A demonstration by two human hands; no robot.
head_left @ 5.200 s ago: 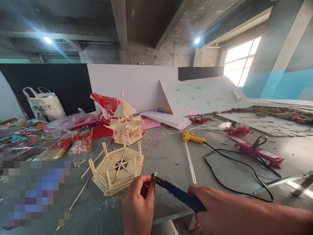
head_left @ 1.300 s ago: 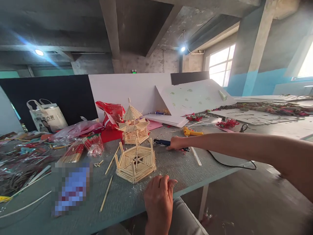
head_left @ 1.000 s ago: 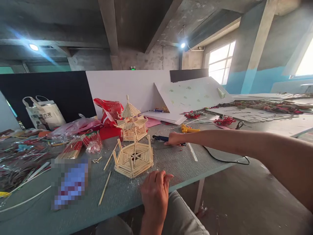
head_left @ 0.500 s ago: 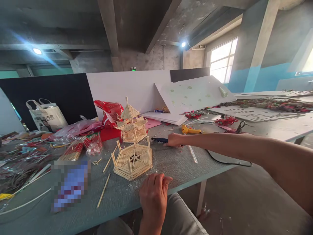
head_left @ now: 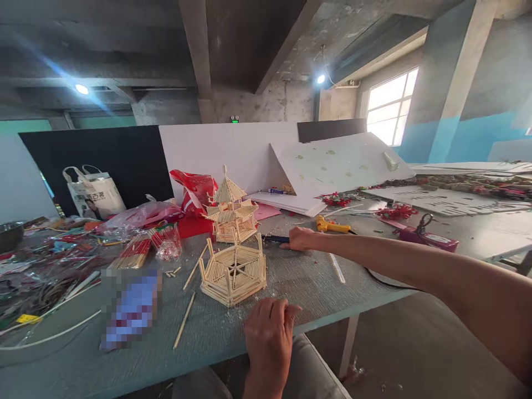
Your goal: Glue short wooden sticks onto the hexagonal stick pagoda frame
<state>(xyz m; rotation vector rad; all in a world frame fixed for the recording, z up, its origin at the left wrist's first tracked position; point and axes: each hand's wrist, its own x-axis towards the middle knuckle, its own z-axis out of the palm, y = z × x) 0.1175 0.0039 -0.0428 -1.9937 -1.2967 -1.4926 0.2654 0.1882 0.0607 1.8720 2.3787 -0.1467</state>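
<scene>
Pliers (head_left: 276,239) sit in the right hand (head_left: 302,239), its fingers clamped around the handle, the nose pointing left. Left of those fingers stands a stick tower (head_left: 233,213); a yellow glue gun (head_left: 334,226) lies beyond them, rightward. The left hand (head_left: 269,332), fingers curled together, is at the table (head_left: 208,335) edge; I cannot tell whether it grips anything. A six-sided stick base (head_left: 239,284) sits just beyond its fingers, leftward.

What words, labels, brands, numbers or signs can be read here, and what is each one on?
"古茗", as far as can be made out, on the pale tote bag; its other characters are too blurred.
Blue box: lettering too small to read.
Green sign at the back: too small to read.
Maroon package: markings too blurred to read.
No number is legible.
</scene>
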